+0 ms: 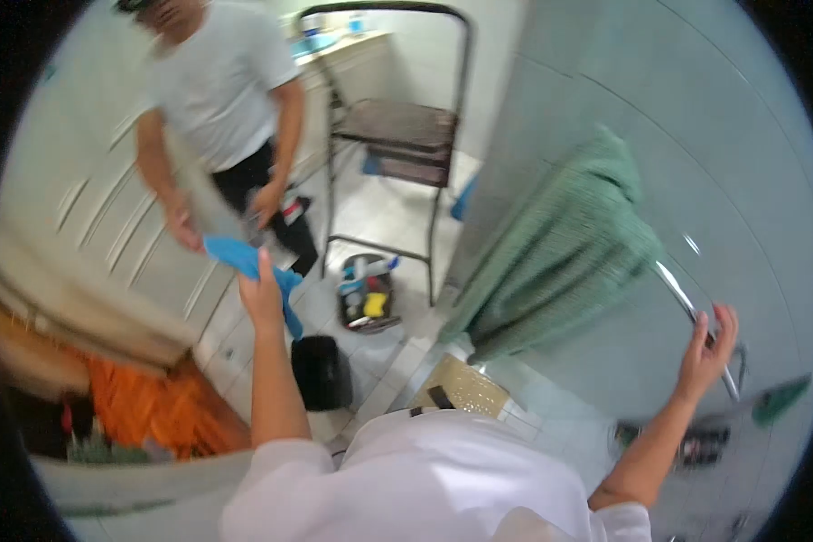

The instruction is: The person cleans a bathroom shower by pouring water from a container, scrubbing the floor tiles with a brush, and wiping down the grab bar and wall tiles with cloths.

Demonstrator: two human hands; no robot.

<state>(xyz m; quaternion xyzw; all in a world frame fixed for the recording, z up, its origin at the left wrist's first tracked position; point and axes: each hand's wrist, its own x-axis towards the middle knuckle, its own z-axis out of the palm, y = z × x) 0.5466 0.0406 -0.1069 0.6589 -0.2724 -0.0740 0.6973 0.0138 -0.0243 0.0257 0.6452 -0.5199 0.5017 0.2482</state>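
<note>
A blue cloth [237, 253] is held in my left hand [262, 291], stretched out toward another person [212, 86] in a white shirt. That person's hand is close to the far end of the cloth; whether it touches is unclear. On the right, my right hand [709, 348] is at the metal towel bar [680, 294] on the tiled wall, its fingers curved around or just beside it. A green towel [565, 257] hangs from the bar, left of my right hand.
A step stool [397, 122] stands on the tiled floor ahead. Below it are a basket [368, 294] of bottles and a yellow item, and a black bin [322, 373]. Orange fabric [158, 406] lies at the lower left. A counter [366, 63] is behind.
</note>
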